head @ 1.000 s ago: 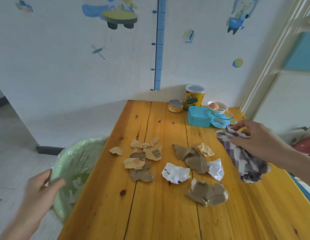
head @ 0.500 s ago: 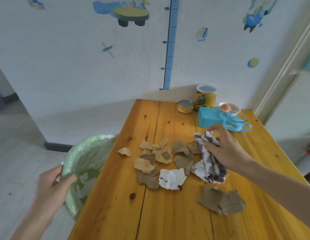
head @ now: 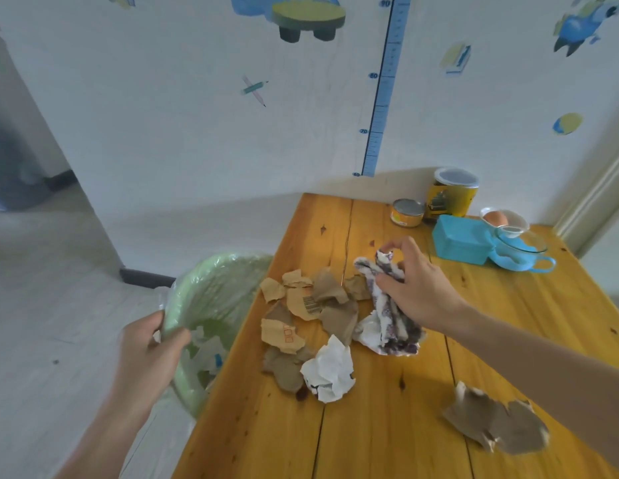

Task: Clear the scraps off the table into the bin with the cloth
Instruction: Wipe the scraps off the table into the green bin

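Note:
My right hand [head: 416, 286] grips a bunched white and dark patterned cloth [head: 387, 312], pressed onto the wooden table [head: 387, 426] against a heap of brown paper scraps [head: 315, 305]. A crumpled white paper ball [head: 328, 369] lies at the heap's near side. One brown scrap [head: 498, 423] lies apart at the near right. My left hand [head: 150, 354] holds the rim of a pale green bin [head: 211, 299] lined with a plastic bag, tilted against the table's left edge, with some paper inside.
At the table's far right stand a yellow can [head: 453, 197], a small tin [head: 407, 212], a blue box [head: 461, 242], a glass bowl on a blue cup [head: 522, 250] and an egg in a dish [head: 498, 218]. A white wall runs behind; grey floor lies left.
My right hand has swept the cloth leftward across the table, bunching the scraps toward the left edge. My left hand has raised the bin closer to that edge.

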Demonstrator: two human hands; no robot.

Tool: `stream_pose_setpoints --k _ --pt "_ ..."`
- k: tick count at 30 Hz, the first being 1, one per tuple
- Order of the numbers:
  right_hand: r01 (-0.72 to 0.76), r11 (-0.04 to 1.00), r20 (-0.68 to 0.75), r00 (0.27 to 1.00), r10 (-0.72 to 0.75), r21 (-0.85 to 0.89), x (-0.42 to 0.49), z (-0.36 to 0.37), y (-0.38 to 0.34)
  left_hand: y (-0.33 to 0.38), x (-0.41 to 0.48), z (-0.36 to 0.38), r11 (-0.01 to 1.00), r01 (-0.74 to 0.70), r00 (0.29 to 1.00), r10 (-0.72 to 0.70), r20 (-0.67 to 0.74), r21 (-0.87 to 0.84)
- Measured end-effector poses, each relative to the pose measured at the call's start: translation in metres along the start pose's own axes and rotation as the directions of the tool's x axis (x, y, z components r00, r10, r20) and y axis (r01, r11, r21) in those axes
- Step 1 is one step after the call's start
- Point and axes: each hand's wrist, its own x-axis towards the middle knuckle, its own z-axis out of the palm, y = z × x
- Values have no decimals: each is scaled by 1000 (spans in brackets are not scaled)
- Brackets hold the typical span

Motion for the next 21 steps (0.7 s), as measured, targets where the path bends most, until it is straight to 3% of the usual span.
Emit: stream_pose_setpoints --k 7,14,21 --pt "54 988 -102 992 -70 -146 15 -31 -9 -2 -1 -8 1000 26 999 -27 -41 -16" --pt "-15 994 78 997 24 -110 43 -8 -6 1 3 -6 1000 18 997 -20 -72 -25" --pt "68 997 99 993 -66 -22 40 23 -35 7 1 1 999 -37 998 36 -46 -33"
